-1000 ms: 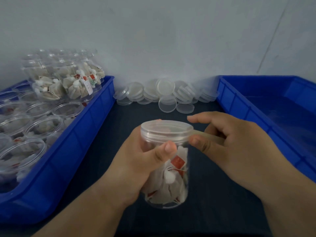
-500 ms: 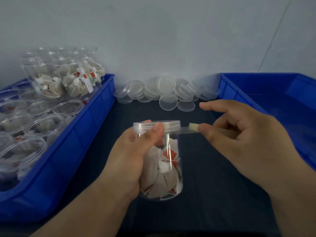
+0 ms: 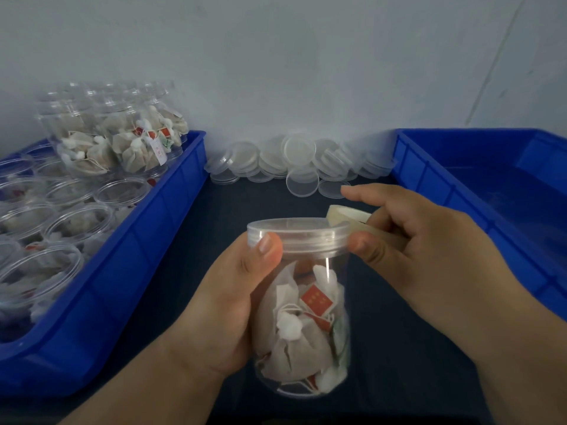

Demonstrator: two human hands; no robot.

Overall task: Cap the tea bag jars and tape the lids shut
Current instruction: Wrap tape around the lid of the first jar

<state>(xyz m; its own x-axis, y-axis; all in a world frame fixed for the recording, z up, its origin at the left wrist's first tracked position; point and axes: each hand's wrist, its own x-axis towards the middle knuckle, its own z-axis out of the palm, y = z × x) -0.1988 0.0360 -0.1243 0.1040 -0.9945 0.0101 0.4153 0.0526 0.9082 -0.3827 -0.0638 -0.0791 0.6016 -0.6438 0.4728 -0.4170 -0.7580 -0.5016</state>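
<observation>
- Your right hand (image 3: 429, 259) has closed back in from the right: its thumb now touches the lid (image 3: 299, 234) edge, and its fingers curl round the tape roll (image 3: 346, 214) just behind the lid.
- Your left hand (image 3: 227, 305) grips the jar (image 3: 306, 332) at lower centre, thumb on the lid rim.
- Lid is on, tea bags (image 3: 294, 348) inside.
- Loose lids (image 3: 299, 148) are heaped at upper centre, with open jars (image 3: 76, 222) in the blue bin (image 3: 147, 256) at left.

The left hand (image 3: 227, 308) wraps the jar (image 3: 306, 332), thumb up; the right hand (image 3: 429, 256), just right, grips the tape roll (image 3: 346, 213).
</observation>
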